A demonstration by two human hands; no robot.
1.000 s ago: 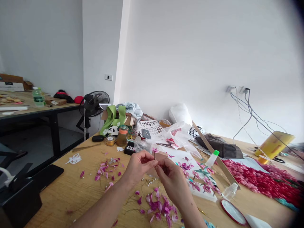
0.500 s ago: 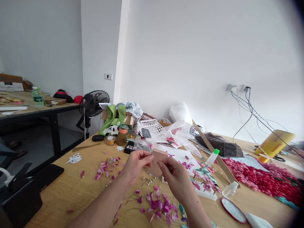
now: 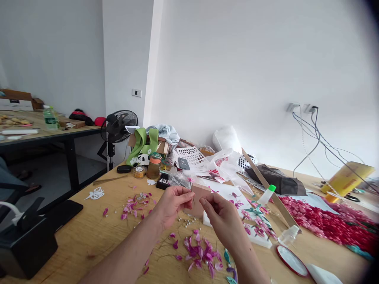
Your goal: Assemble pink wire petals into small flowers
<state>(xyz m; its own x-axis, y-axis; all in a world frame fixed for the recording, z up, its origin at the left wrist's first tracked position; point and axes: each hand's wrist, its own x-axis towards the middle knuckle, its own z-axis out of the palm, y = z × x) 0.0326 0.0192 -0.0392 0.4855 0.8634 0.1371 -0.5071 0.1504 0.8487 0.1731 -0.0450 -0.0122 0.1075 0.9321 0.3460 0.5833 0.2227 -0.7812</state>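
My left hand (image 3: 174, 205) pinches the thin stem of a small pink flower (image 3: 190, 180), its head standing up above the fingertips. To its right, my right hand (image 3: 223, 217) is closed in a pinch a short gap away; whatever lies between its fingertips is too fine to make out. Behind both hands stands a pinkish-brown block (image 3: 197, 199). White pearl beads (image 3: 186, 222) lie on the table just below the hands. Nearer to me is a heap of magenta petals (image 3: 203, 252), with thin wires beside it. Finished-looking pink flowers (image 3: 260, 227) rest over a white foam block (image 3: 257, 240).
Loose petals (image 3: 134, 206) lie to the left. Jars (image 3: 154, 165), papers and plastic bags crowd the back. On the right are a green-capped bottle (image 3: 267, 195), a long wooden strip (image 3: 280, 213), red-pink flowers (image 3: 314, 219) and a round red-rimmed dish (image 3: 292, 261). A black box (image 3: 26, 248) stands at left.
The camera view has shifted slightly, so the scene sits a little further right. Both hands keep nearly the same pose, with the flower still in the left hand.
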